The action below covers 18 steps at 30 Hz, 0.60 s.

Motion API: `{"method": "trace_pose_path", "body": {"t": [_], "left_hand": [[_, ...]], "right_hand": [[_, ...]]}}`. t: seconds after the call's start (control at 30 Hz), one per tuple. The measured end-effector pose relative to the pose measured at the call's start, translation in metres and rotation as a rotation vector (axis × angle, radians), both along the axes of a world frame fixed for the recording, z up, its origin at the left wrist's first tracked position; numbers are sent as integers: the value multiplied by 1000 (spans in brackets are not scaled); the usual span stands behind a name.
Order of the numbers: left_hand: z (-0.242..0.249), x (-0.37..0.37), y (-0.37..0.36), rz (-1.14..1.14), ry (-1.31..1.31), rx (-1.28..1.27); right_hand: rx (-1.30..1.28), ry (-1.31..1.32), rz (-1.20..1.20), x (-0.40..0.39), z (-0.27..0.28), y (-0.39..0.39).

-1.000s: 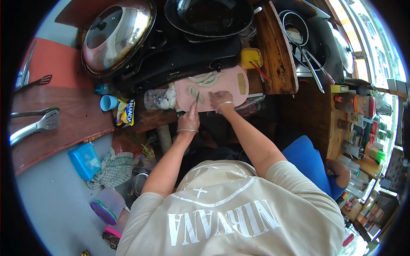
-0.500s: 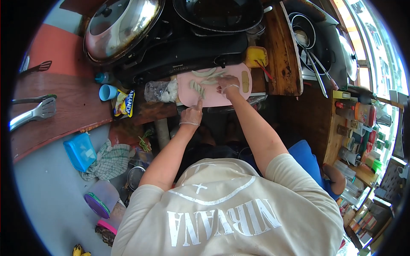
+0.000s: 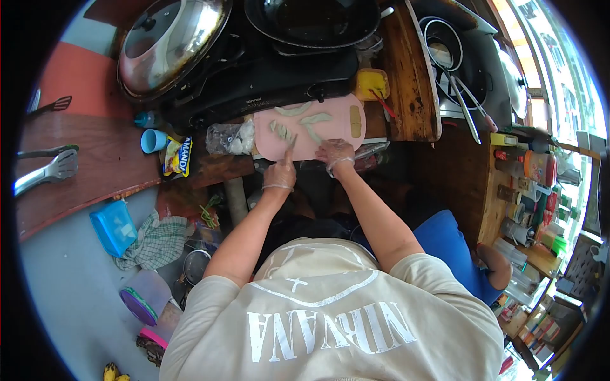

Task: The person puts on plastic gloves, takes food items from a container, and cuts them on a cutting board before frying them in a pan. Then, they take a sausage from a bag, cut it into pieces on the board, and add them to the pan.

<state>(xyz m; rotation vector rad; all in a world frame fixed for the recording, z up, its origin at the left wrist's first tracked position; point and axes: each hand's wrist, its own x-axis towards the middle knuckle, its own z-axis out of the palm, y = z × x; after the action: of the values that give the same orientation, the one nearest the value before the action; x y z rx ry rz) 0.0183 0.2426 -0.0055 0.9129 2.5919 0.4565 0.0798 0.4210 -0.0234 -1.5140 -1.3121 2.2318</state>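
Note:
On the pink cutting board (image 3: 270, 147) lie long, curved pale green strips (image 3: 316, 118) and a small cluster of short cut pieces (image 3: 279, 131). My left hand (image 3: 279, 174), in a clear plastic glove, is closed on what looks like a small knife (image 3: 292, 140), its index finger stretched forward and its tip beside the cut pieces. The handle is hidden in my palm. Also gloved, my right hand (image 3: 335, 153) rests at the board's near edge, fingers spread a little and holding nothing visible, just below one strip.
Behind the board stands a black gas stove (image 3: 260, 89) with a large wok (image 3: 311, 25) and a lidded pan (image 3: 171, 47). A clear plastic bag (image 3: 222, 138) touches the board's left side. A yellow tub (image 3: 372, 84) sits at its right, a blue cup (image 3: 153, 141) further left.
My right hand has drawn back from the strips to the board's near edge, leaving them spread apart. The left hand stays near the cut pieces. The whole view has shifted slightly.

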Motion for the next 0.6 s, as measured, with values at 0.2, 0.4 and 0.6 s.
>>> {"method": "trace_pose_path", "body": {"t": [0.2,0.4,0.6], "left_hand": [[15,-5,22,19,56,64],[8,1,34,-46,51,-54],[-1,-10,44,-70,26,-109]], "right_hand": [[31,-2,100,6,12,-14],[452,-164,389,6,20,-16],[734,-243,520,12,20,-20]]}}
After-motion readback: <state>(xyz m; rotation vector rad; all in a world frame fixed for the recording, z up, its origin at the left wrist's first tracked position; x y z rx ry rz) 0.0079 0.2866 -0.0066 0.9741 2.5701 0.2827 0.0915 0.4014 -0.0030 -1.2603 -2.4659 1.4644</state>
